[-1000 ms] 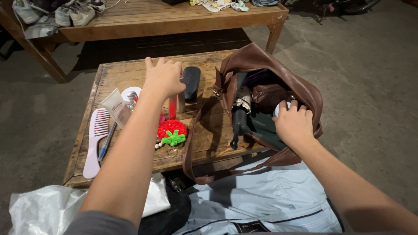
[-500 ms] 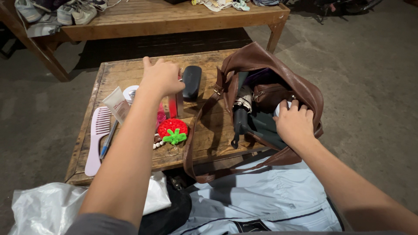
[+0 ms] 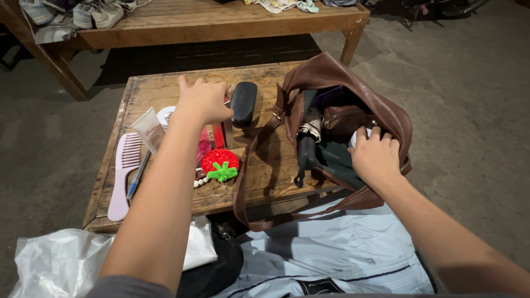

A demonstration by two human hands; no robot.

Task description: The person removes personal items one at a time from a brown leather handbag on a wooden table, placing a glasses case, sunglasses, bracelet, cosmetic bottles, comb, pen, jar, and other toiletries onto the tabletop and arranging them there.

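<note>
My left hand (image 3: 203,100) reaches over the small wooden table (image 3: 154,88), palm down and fingers apart. It hovers over an upright red and silver item (image 3: 220,134), right beside a black case (image 3: 243,102). My right hand (image 3: 376,156) is inside the open brown leather bag (image 3: 337,74). Its fingers curl over a white round thing (image 3: 353,138) that is mostly hidden. A folded black umbrella (image 3: 304,148) lies in the bag next to a brown pouch (image 3: 339,118).
On the table lie a crocheted strawberry (image 3: 218,163), a lilac comb (image 3: 122,177), a cream tube (image 3: 148,127), a pen (image 3: 136,177) and a white tin (image 3: 164,115). A wooden bench (image 3: 221,30) with shoes (image 3: 96,12) stands behind. A plastic bag (image 3: 55,265) and a pale jacket (image 3: 331,248) lie near me.
My left hand has drifted slightly left and farther over the table items. My right hand stays in the bag, barely moved.
</note>
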